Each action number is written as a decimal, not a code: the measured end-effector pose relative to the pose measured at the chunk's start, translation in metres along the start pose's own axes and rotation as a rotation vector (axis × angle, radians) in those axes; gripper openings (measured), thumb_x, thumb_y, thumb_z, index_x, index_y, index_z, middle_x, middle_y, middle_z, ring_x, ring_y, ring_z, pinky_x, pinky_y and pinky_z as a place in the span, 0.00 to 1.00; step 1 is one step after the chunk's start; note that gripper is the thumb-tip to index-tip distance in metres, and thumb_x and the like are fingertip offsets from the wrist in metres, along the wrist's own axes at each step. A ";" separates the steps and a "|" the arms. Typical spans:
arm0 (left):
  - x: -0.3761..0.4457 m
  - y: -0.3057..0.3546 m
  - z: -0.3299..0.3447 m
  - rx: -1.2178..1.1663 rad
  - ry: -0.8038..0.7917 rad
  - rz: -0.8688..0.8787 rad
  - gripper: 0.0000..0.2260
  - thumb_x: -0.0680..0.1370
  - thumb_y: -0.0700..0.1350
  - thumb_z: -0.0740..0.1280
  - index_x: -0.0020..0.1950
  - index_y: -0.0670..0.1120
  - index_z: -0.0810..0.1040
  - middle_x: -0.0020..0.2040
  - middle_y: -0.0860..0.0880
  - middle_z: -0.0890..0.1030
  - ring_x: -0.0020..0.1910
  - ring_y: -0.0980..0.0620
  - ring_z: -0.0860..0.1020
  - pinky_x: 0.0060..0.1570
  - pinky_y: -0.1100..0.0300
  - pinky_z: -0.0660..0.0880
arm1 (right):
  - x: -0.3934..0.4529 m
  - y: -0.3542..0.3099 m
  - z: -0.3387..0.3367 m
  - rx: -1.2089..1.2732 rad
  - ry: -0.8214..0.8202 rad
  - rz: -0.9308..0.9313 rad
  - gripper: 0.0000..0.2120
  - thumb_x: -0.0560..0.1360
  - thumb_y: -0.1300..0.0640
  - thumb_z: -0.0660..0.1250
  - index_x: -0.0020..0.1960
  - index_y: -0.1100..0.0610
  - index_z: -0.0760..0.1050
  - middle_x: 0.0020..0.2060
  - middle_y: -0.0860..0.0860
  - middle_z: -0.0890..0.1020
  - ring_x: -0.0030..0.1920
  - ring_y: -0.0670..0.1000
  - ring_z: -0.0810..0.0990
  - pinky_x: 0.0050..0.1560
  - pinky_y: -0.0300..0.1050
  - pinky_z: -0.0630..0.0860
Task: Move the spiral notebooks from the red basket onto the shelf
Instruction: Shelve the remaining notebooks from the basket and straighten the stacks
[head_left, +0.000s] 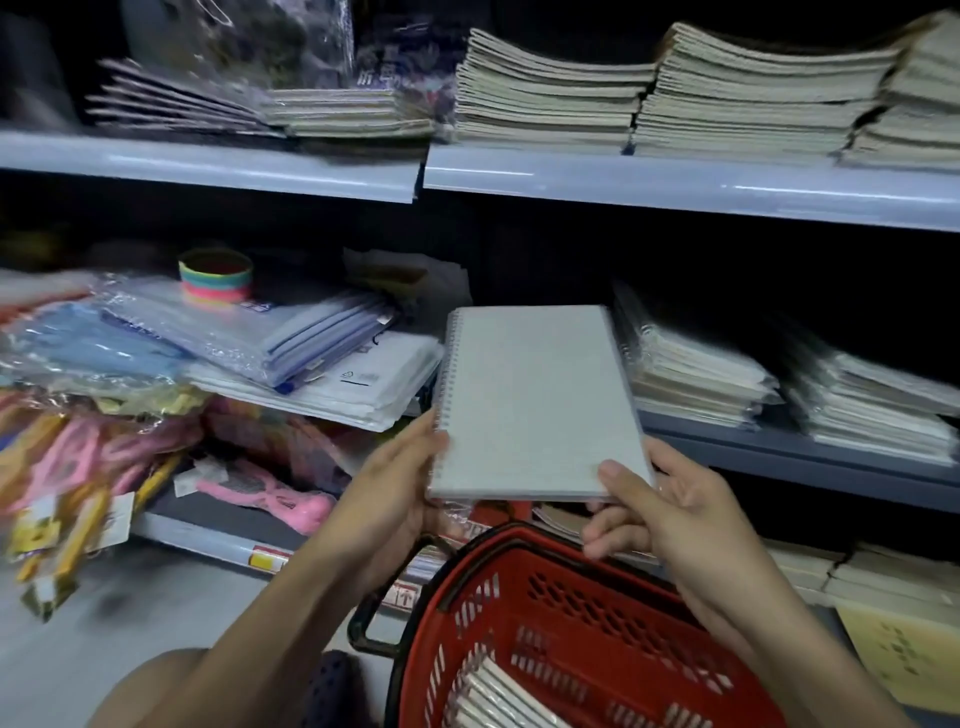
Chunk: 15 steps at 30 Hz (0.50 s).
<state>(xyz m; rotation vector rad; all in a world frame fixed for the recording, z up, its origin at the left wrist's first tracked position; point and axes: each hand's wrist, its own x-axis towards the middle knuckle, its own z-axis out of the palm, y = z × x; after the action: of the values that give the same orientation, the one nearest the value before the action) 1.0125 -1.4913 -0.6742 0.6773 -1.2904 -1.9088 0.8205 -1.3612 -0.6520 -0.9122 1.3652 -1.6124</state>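
Head view: a grey spiral notebook (540, 400) is held above the red basket (566, 618), its near corners grasped by the left hand (400, 488) at the coil edge and by the right hand (654, 514), thumb on the cover. No writing can be read on its cover. More spiral notebooks (498, 696) lie inside the basket. Beyond the basket, wrapped notebook stacks (691, 374) rest on the middle shelf (810, 457); a blurred, unreadable yellow price tag (267, 560) is fixed on the lower shelf edge, left of the basket.

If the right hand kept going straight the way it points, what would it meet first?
Probably the stack of spiral notebooks on the middle shelf; the right hand holds a notebook aimed there, though depth is unclear.
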 end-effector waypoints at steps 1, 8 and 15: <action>0.006 0.002 0.001 0.015 0.031 0.015 0.15 0.84 0.41 0.58 0.68 0.47 0.77 0.58 0.42 0.84 0.34 0.50 0.80 0.21 0.62 0.73 | 0.007 0.003 0.001 0.003 0.026 -0.013 0.14 0.77 0.62 0.68 0.63 0.58 0.77 0.31 0.61 0.82 0.29 0.56 0.81 0.30 0.45 0.82; 0.031 0.002 0.006 -0.022 0.127 0.112 0.10 0.83 0.42 0.62 0.61 0.49 0.79 0.59 0.40 0.83 0.32 0.52 0.81 0.19 0.66 0.72 | 0.043 0.023 0.008 -0.024 0.195 -0.085 0.25 0.77 0.62 0.70 0.73 0.54 0.70 0.40 0.56 0.88 0.35 0.57 0.86 0.46 0.53 0.84; 0.056 -0.007 -0.020 -0.194 0.041 0.072 0.18 0.81 0.40 0.62 0.71 0.46 0.74 0.64 0.43 0.82 0.42 0.50 0.84 0.34 0.60 0.82 | 0.056 0.027 0.000 -0.012 0.116 -0.060 0.24 0.73 0.64 0.73 0.67 0.52 0.75 0.49 0.55 0.87 0.42 0.60 0.87 0.49 0.48 0.84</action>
<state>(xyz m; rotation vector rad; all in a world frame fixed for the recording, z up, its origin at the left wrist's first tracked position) 0.9922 -1.5450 -0.6896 0.5605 -1.0726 -1.9209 0.8016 -1.4145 -0.6772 -0.8858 1.4405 -1.7276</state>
